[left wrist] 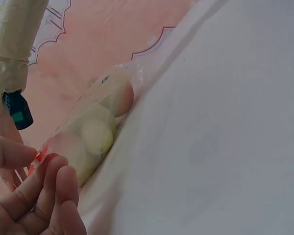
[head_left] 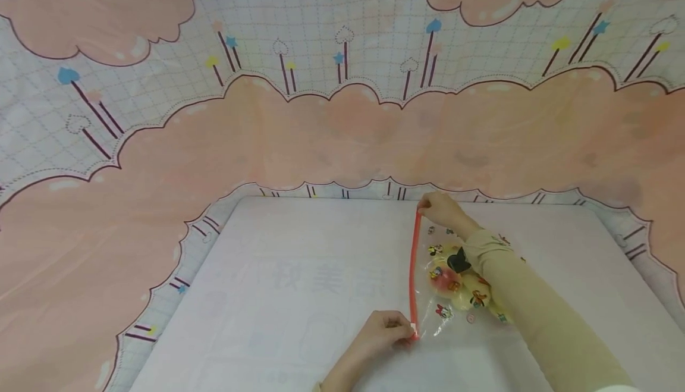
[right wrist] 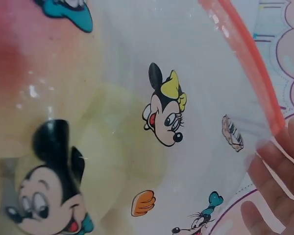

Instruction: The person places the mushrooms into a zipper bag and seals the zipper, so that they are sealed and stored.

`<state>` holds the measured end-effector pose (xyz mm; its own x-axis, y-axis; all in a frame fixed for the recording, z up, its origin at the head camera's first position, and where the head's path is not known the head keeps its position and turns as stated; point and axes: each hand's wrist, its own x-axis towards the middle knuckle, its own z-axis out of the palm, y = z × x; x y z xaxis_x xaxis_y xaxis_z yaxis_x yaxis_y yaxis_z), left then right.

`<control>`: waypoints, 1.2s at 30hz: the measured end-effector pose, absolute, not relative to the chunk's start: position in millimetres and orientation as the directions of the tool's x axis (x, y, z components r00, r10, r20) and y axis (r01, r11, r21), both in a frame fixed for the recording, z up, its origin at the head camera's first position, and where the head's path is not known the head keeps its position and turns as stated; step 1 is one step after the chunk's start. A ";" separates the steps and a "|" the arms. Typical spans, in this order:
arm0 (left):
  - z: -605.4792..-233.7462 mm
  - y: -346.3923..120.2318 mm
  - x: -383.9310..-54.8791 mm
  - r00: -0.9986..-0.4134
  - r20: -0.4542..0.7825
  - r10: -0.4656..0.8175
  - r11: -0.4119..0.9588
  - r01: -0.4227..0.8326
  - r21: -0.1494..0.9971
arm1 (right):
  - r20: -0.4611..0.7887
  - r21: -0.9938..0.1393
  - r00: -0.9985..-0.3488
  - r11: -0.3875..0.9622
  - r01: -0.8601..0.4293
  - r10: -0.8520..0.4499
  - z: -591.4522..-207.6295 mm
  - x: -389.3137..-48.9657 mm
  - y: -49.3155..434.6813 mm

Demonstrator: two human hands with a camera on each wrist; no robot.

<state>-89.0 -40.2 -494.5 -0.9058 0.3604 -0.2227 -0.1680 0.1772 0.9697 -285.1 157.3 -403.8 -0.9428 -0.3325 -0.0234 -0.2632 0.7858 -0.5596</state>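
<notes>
A clear zipper bag (head_left: 425, 303) printed with cartoon characters lies on the white table, its red zipper strip (head_left: 412, 267) facing left. Inside it are several round, pale yellow and reddish fruits (left wrist: 95, 132). At the near end of the strip, my left hand (head_left: 382, 332) pinches the corner beside a small white slider (head_left: 413, 325). My right hand (head_left: 444, 209) reaches across the bag and grips the strip's far end. The strip runs nearly straight between both hands. My right forearm hides part of the bag in the head view.
The white table (head_left: 299, 231) bears faint grey lettering left of the bag. Behind and around it hangs a pink and white patterned cloth (head_left: 332, 136). A small dark device (left wrist: 19, 111) sits at my right wrist.
</notes>
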 end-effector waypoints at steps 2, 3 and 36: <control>-493.4 -42.3 -91.2 -0.908 -0.215 0.360 0.183 -0.157 0.970 | -0.030 -0.566 -0.943 0.783 -0.258 -0.333 -402.0 -284.0 158.6; -492.6 -43.4 -92.5 -0.910 -0.210 0.358 0.187 -0.150 0.971 | -0.040 -0.570 -0.945 0.785 -0.245 -0.324 -401.1 -283.3 159.5; -437.2 -125.0 -164.9 -0.965 0.005 0.261 0.677 0.186 0.712 | 0.068 -0.632 -0.960 0.733 -0.253 -0.273 -386.9 -225.3 202.4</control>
